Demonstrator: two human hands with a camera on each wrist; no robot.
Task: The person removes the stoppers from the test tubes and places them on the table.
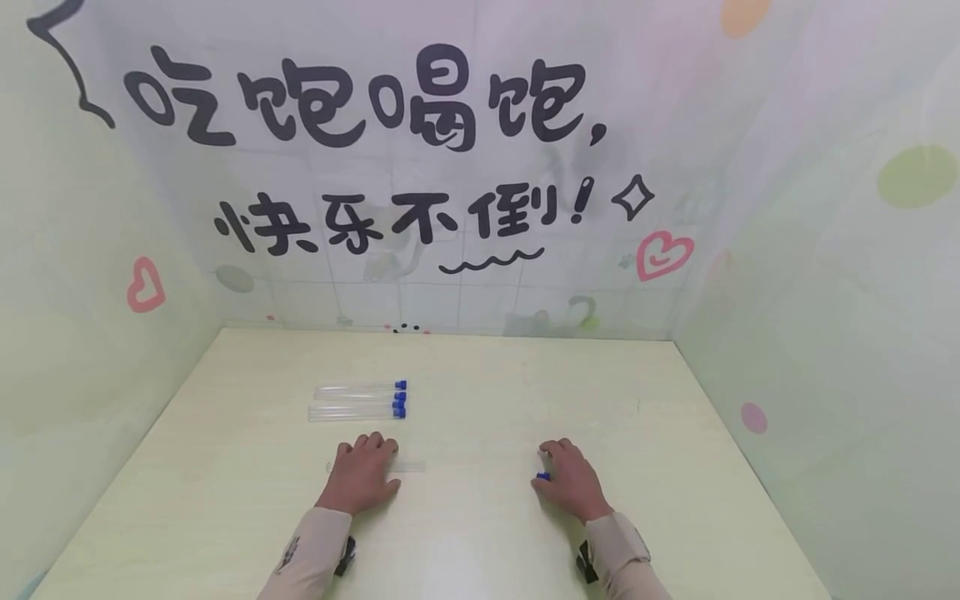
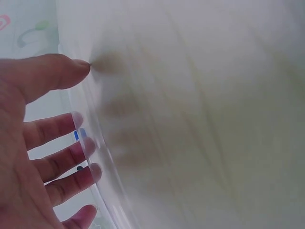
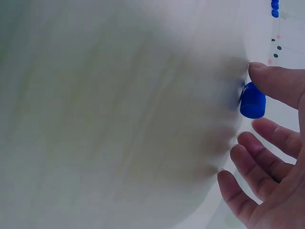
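Left hand (image 1: 358,475) over a clear tube (image 1: 408,467), right hand (image 1: 572,481) by a blue cap (image 1: 543,477), nothing gripped.
So the left one's loosely spread, fingers apart, with the uncapped tube lying on the table (image 1: 465,533) under it; can't tell if they're actually touching. Right one's relaxed and open too, cap sitting between thumb and index finger, a gap on the finger side. Four tubes with blue caps (image 1: 357,412) lie side by side just beyond the left hand.
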